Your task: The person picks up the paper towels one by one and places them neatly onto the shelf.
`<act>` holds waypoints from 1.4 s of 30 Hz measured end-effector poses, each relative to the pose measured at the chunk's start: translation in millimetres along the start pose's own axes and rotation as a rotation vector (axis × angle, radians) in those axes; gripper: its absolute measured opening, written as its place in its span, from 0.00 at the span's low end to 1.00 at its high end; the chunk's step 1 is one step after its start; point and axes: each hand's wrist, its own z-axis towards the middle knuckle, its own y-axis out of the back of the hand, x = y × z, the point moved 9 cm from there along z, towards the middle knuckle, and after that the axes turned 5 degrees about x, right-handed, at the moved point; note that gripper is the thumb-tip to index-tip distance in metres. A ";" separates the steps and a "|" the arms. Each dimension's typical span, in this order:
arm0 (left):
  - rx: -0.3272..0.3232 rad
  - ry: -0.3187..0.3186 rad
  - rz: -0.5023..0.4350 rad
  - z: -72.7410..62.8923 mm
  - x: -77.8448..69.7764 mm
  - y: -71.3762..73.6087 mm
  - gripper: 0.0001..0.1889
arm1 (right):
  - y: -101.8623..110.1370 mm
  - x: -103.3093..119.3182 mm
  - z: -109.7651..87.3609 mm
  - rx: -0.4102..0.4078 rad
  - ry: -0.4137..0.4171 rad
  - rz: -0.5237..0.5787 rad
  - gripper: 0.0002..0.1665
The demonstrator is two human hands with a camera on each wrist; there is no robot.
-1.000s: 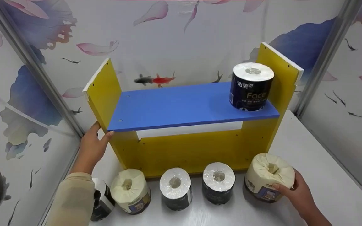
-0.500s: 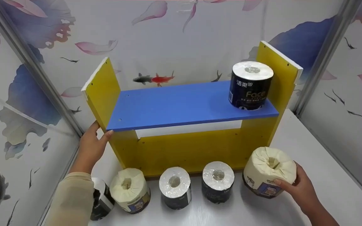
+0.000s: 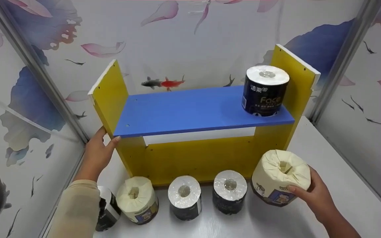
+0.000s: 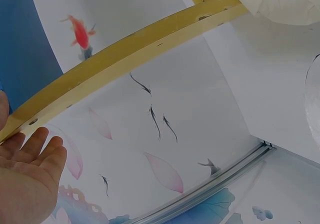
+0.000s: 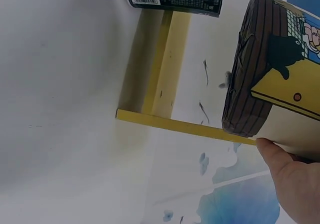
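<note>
My right hand (image 3: 317, 195) grips a cream paper-wrapped toilet roll (image 3: 279, 178) by its right side, thumb across the front. In the right wrist view the roll's dark striped base (image 5: 250, 69) shows, lifted off the table. My left hand (image 3: 98, 153) holds the left side panel (image 3: 111, 96) of a yellow and blue shelf, with the thumb at its front edge and the fingers on its outer face. On the blue board (image 3: 177, 112) a black-wrapped toilet roll (image 3: 265, 92) stands upright at the right end.
On the white table (image 3: 329, 158) in front of the shelf stand another cream roll (image 3: 137, 201) and two black-wrapped rolls (image 3: 184, 198) (image 3: 230, 191). One more dark roll (image 3: 107, 211) is partly hidden by the left sleeve. Printed wall panels (image 3: 210, 43) enclose the table.
My right hand has raised the cream toilet roll off the table and moved it slightly left, tilting it. The left hand stays on the shelf panel.
</note>
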 end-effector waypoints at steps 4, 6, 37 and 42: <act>0.008 0.010 -0.005 0.3 -0.7 -1.0 0.35 | -1.2 8.7 -1.0 0.010 0.017 0.025 0.49; 0.005 0.009 -0.002 0.4 -1.5 -1.0 0.35 | -1.5 12.5 -1.4 0.012 0.033 0.051 0.49; -0.001 -0.008 0.003 -0.8 -3.2 -0.8 0.34 | 1.2 75.0 7.9 0.074 0.158 0.211 0.44; 0.007 0.000 -0.003 0.5 -2.3 -1.8 0.35 | 0.3 83.8 8.5 0.088 0.160 0.203 0.40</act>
